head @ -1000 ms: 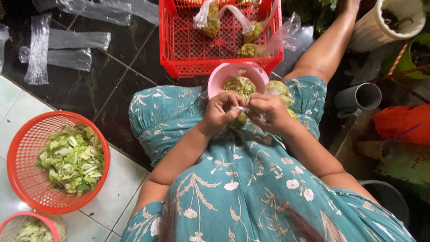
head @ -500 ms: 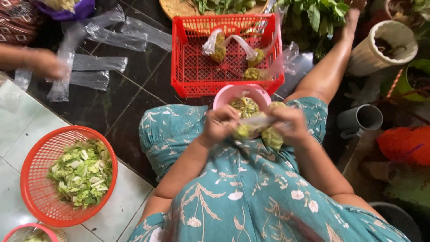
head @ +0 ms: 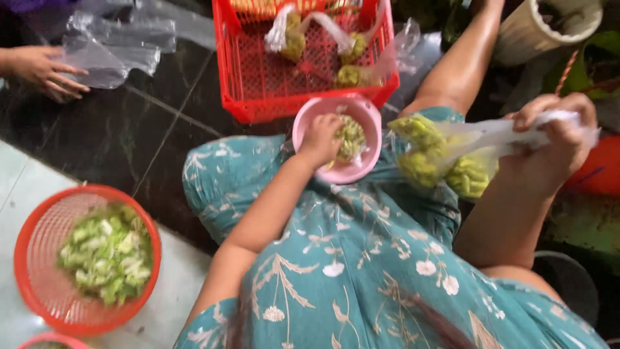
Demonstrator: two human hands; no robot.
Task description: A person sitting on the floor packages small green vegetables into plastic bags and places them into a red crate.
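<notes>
Left hand (head: 321, 137) in pink bowl (head: 368, 123); right hand (head: 557, 129) holds filled bag (head: 445, 155) nearby.

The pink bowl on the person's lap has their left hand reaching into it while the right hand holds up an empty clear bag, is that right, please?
Not quite: in the head view the clear bag in the right hand is not empty, it holds green pieces. The left hand does reach into the pink bowl.
</notes>
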